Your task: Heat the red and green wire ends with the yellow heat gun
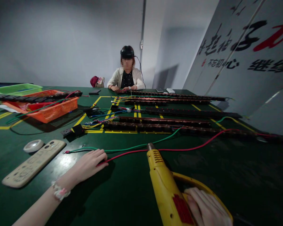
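Note:
My right hand (206, 207) grips the handle of a yellow heat gun (163, 185), whose nozzle points away toward a red wire (179, 149) and a green wire (132, 147) lying on the green table (122, 194). My left hand (89, 163) rests flat on the table with its fingertips on the red wire's near end. Both wires run back right to long dark power strips (160, 127).
A phone in a pale case (33, 163) and a white round disc (33, 145) lie at the left. Orange baskets (54, 110) and a green tray (16, 89) stand at far left. Another person (126, 75) sits across the table. A lettered board (245, 59) leans at right.

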Available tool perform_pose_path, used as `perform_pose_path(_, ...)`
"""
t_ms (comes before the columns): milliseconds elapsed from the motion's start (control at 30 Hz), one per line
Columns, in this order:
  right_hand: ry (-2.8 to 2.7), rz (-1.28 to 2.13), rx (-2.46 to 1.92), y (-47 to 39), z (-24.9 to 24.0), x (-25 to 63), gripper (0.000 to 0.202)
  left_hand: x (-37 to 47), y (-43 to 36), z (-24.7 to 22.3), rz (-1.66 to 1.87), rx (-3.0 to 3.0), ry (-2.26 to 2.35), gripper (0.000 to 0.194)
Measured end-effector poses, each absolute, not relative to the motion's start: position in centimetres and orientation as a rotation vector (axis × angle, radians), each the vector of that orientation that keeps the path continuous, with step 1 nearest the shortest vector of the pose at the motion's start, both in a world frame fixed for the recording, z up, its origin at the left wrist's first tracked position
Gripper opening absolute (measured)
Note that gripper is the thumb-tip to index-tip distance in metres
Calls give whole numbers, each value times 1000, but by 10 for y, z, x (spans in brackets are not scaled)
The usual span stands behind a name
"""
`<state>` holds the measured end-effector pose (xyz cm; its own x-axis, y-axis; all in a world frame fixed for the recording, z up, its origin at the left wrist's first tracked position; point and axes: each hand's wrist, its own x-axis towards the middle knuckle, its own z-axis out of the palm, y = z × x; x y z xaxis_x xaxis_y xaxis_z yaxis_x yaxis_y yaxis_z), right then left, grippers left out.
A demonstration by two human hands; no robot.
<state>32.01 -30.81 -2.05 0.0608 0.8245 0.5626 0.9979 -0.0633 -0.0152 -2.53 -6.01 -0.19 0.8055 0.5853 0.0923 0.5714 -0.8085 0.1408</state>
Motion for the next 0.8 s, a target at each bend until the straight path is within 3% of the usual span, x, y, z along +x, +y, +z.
perform_pose_path(200,-1757,-569,-1943,-308,-42,313,47,-69,-54,-11,223,2672,1406,33)
perform_pose_path(367,-1870,-490,-1785,-302,-38,298,45,-100,-40,-9,341,2464,1638,47)
perform_pose_path(567,-2116,-372,-1638,-299,-22,268,101,-123,-29,-7,502,2241,1775,58)
perform_pose_path(800,-2146,-388,-1685,-280,-21,209,99,-137,-19,-18,654,2173,1914,53)
